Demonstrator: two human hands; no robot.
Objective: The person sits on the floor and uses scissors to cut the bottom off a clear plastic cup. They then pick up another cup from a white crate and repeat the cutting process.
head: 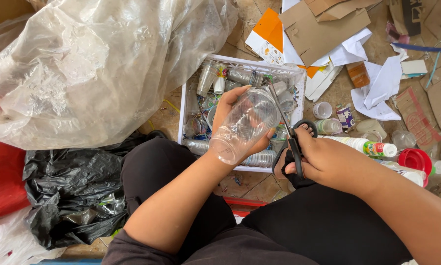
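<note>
Centrally, a clear plastic cup (242, 125) lies tilted in the left hand (240, 122), fingers clamped around its wall, rim toward the person. The cup is held above a white plastic crate (183, 105) filled with clear cups and bottles. The right hand (323, 159) is closed on black-handled scissors (290, 142); the blades point up along the cup's right side. Right of the crate, a white bottle (372, 147) and a red lid (415, 159) lie on the floor among cardboard scraps (323, 29). Left of the crate sits a large clear plastic bag (93, 64), with a black bag (68, 196) below it.
</note>
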